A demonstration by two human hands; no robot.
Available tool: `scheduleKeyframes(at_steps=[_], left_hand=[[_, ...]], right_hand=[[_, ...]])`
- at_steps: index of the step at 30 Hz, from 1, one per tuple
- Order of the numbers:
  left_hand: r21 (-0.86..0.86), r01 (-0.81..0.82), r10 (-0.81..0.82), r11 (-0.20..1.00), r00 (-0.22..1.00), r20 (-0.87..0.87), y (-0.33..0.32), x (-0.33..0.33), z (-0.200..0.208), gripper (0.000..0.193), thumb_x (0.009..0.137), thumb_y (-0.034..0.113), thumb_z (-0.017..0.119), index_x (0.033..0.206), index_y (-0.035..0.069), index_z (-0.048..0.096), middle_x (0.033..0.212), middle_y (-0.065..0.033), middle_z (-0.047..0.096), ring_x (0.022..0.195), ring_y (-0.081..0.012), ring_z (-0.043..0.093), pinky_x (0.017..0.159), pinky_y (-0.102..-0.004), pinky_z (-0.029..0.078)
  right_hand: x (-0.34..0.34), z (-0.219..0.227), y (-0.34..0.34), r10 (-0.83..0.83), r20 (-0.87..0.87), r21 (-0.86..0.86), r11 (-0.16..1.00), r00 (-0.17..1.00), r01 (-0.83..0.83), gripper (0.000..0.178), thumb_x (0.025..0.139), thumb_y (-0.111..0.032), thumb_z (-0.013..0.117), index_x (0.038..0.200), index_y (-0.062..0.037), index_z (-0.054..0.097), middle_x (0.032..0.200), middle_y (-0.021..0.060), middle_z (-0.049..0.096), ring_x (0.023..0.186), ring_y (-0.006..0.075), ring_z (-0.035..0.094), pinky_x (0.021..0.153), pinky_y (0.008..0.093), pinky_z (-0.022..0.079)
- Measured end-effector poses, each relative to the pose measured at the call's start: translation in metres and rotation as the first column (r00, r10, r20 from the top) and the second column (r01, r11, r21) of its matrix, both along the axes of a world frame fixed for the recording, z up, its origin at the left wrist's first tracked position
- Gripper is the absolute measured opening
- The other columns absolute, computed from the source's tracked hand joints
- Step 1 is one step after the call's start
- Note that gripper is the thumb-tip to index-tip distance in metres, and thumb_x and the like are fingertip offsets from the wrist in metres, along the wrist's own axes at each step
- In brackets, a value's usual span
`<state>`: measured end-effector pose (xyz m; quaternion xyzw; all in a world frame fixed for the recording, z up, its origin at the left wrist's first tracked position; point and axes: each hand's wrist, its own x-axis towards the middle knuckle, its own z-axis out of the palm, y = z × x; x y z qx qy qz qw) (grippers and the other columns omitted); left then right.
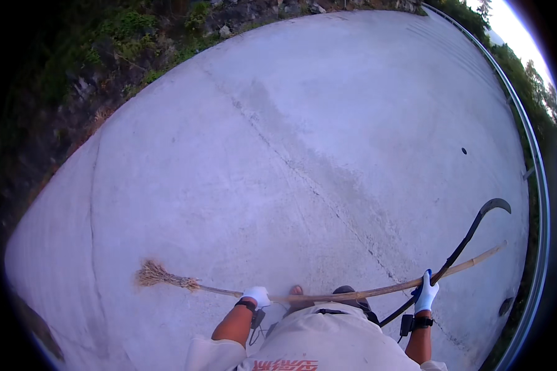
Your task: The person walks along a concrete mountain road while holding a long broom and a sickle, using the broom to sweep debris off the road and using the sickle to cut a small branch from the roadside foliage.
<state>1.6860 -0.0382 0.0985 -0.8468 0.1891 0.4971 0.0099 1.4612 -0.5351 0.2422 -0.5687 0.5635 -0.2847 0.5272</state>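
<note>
– What sort of place is seen?
– An outdoor road: the pale concrete surface [179, 167] is bordered by a metal guardrail [544, 204] and, opposite, by a rocky, overgrown bank [83, 86].

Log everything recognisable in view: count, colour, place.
broom: 1, tan, in both hands
sickle: 1, dark, right hand
road: 1, pale grey, underfoot
guardrail: 1, silvery, right edge
dark spot: 1, black, right side
bank: 1, greenish, upper left
trees: several, green, upper right
sky: 1, pale, upper right
shirt: 1, whitish, bottom centre
wrist devices: 2, black, wrists
feet: count, colour unclear, bottom centre
left hand: 1, white glove, on broom
right hand: 1, white and blue glove, on sickle, broom
</note>
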Motion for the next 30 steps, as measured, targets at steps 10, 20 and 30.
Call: scheduleKeyframes(at_steps=[10, 20, 30], left_hand=[[0.105, 0.117, -0.129, 0.987, 0.986, 0.105, -0.105, 0.097, 0.03, 0.037, 0.077, 0.035, 0.062, 0.108, 0.018, 0.071, 0.112, -0.01, 0.069, 0.108, -0.0288, 0.064, 0.092, -0.0437, 0.046], [0.113, -0.041, 0.052, 0.993, 0.993, -0.102, -0.2, 0.184, 0.086, 0.053, 0.077, 0.058, 0.066, 0.109, 0.016, 0.071, 0.109, -0.0169, 0.068, 0.101, -0.0367, 0.064, 0.088, -0.0424, 0.05], [0.143, -0.237, 0.263, 0.961, 0.944, -0.2, -0.198, 0.15, 0.035, 0.06, 0.076, 0.058, 0.063, 0.105, 0.007, 0.071, 0.104, -0.021, 0.069, 0.095, -0.0371, 0.067, 0.081, -0.0408, 0.05]], right_hand=[[0.016, -0.023, -0.046, -0.144, 0.006, 0.13, 0.981, 0.99, 0.142, 0.035, 0.09, -0.039, 0.066, 0.079, -0.01, 0.05, 0.057, -0.0005, 0.045, 0.041, 0.0116, 0.045, 0.036, 0.0266, 0.04], [0.225, 0.03, -0.225, 0.011, 0.065, 0.101, 0.995, 0.998, -0.018, 0.035, 0.087, -0.038, 0.07, 0.078, -0.0087, 0.052, 0.058, -0.0004, 0.047, 0.042, 0.0119, 0.047, 0.036, 0.0264, 0.04], [0.378, 0.048, -0.257, 0.345, 0.071, 0.07, 0.934, 0.936, -0.35, 0.029, 0.089, -0.029, 0.068, 0.081, -0.0064, 0.053, 0.061, -0.0006, 0.05, 0.044, 0.0084, 0.047, 0.039, 0.0257, 0.041]])
